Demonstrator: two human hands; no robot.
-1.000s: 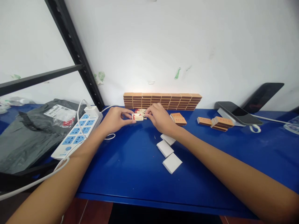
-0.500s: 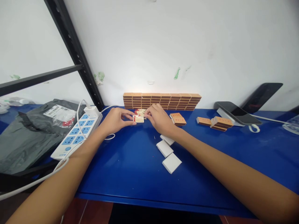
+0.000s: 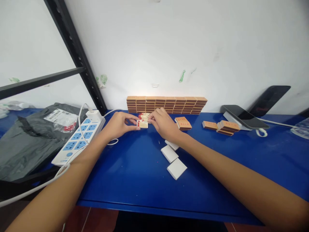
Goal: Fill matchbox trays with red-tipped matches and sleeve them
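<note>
A small matchbox tray [image 3: 142, 124] filled with red-tipped matches lies on the blue table. My left hand [image 3: 120, 124] grips its left end between thumb and fingers. At the tray's right end is my right hand [image 3: 164, 125], its thumb and fingertips pinched together; whatever they hold is hidden. Just behind the tray, a loose pile of matches [image 3: 144, 116] shows between the two hands. White trays or box parts, one [image 3: 169, 153] partly overlapped by another [image 3: 177, 168], lie below my right wrist, and a third is half covered by it.
Stacked matchboxes [image 3: 166, 105] form a low wall at the back. More matchboxes [image 3: 183, 123] lie right of my hand, others [image 3: 228, 126] farther right beside a phone [image 3: 246, 116] on a stand. On the left are a power strip [image 3: 80, 138] with cables and a grey plastic bag [image 3: 36, 138].
My right fingertips have shifted slightly left, closer against the tray's right end. My left hand stays on the tray. The view has moved very slightly.
</note>
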